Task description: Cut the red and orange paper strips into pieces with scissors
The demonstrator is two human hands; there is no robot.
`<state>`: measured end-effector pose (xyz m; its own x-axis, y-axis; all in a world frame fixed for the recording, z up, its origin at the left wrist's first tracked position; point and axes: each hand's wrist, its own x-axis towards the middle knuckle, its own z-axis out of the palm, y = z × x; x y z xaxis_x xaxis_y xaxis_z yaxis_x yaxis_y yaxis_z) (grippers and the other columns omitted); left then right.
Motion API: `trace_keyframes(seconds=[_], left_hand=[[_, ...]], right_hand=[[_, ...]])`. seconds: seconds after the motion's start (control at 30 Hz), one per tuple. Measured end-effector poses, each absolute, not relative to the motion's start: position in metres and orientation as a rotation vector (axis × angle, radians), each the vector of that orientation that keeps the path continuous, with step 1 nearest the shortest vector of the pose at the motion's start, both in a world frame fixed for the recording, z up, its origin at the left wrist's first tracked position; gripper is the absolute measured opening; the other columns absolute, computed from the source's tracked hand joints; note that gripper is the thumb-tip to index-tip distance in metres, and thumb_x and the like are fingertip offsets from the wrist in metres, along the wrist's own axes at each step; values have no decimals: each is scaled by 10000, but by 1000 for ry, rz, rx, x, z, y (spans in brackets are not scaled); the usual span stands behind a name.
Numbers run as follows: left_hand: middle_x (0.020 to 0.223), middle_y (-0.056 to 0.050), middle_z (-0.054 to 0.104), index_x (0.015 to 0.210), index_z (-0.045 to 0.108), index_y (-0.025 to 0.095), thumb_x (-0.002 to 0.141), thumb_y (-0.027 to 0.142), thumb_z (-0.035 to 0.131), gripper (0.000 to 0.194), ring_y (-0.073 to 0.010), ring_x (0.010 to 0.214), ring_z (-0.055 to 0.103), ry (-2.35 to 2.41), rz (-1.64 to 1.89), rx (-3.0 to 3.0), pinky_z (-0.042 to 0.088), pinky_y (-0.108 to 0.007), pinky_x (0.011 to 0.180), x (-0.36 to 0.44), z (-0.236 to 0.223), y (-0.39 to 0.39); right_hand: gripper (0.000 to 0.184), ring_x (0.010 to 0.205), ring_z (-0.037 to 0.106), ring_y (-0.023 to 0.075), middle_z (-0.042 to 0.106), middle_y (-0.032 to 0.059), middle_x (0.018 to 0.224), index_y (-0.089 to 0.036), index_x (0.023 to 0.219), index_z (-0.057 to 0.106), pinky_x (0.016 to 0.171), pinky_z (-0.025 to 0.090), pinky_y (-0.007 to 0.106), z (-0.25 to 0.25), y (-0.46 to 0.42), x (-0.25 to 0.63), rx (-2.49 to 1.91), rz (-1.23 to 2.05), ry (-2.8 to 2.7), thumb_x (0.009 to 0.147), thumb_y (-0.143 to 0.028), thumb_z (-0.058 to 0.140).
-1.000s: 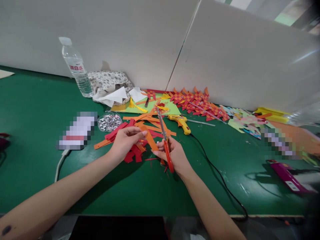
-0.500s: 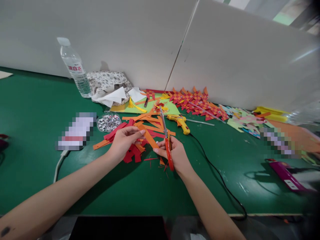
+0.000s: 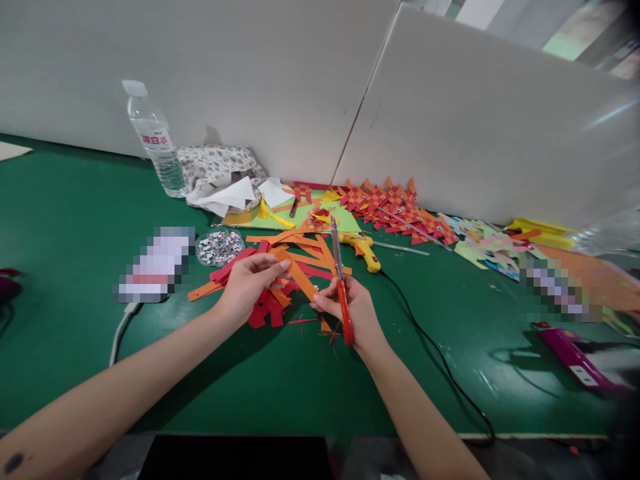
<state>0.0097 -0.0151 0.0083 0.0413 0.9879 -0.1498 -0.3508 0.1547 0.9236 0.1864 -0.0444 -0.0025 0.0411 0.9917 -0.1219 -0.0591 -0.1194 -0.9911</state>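
An orange paper strip (image 3: 303, 280) is stretched between my two hands above the table. My left hand (image 3: 253, 283) pinches its upper left end between thumb and fingers. At the lower right end, the thumb and fingertips of my right hand (image 3: 353, 307) grip the strip. That same hand also holds red-handled scissors (image 3: 345, 303), blades pointing up and away; their blades look closed or nearly so. Beneath and behind my hands lies a loose pile of red paper strips (image 3: 267, 312) and orange strips, with thin red offcuts (image 3: 303, 321) nearby.
A yellow glue gun (image 3: 365, 250) with a black cord lies right of the pile. Behind are woven paper fish (image 3: 400, 207). To the left are a dish of googly eyes (image 3: 220, 247), a blurred-out phone (image 3: 157, 263) on a cable and a water bottle (image 3: 156, 137). A purple power strip (image 3: 575, 360) lies right.
The scissors have tilted slightly and shifted a little to the right with my right hand. Both hands keep hold of the orange strip. The whole view has shifted slightly.
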Motion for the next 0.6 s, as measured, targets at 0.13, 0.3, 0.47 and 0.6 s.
trace_keyframes(seconds=[0.13,0.3,0.47,0.6], left_hand=[[675,1,636,693,602,140,573,294,798,277,-122,642,643,1001,1264,818,493,-180,516,6,10,-13],[659,27,595,673,609,165,574,265,784,225,-90,592,585,1019,1376,794,464,-167,494,-8,12,-1],[740,-9,653,823,677,174,573,233,728,261,-154,668,612,1087,1359,923,480,-243,586,-18,11,8],[1040,-34,622,1078,631,241,634,197,676,448,-181,942,561,1148,1565,1250,463,-258,748,-18,10,9]], right_hand=[[439,565,619,145,600,-43,636,-202,726,481,611,563,321,-3,-42,188,-1292,1192,-1065,481,-303,831],[341,533,580,138,637,-1,711,-205,766,506,519,490,281,-4,-35,205,-1453,841,-1082,596,-385,740],[230,658,599,202,663,53,754,-202,785,542,593,446,311,-2,-29,219,-1794,413,-1285,653,-362,643],[153,686,601,240,642,61,706,-217,761,496,588,410,320,-2,-26,218,-2014,213,-1458,674,-306,585]])
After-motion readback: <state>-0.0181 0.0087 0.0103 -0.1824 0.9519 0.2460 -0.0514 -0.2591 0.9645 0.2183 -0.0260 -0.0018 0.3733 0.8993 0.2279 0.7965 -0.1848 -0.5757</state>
